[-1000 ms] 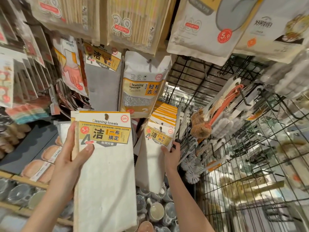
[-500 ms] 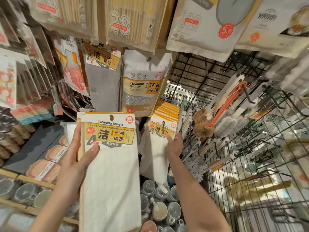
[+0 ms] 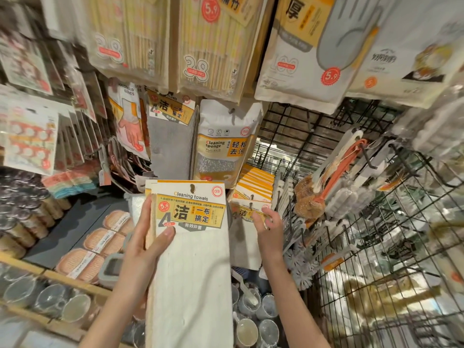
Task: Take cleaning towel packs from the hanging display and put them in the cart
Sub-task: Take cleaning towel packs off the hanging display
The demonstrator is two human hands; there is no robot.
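Already off the hook: pack pinched upright in left hand, freeing right hand, fingers curled on front hanging pack, likely for unhooking.

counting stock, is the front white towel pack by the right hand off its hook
Still on: the front white towel pack hangs from the hook, right hand touching it.

A cream towel pack with a yellow-and-white "Cleaning towels" label stands upright, held off the display; matching hanging packs sit in a row just right of it.
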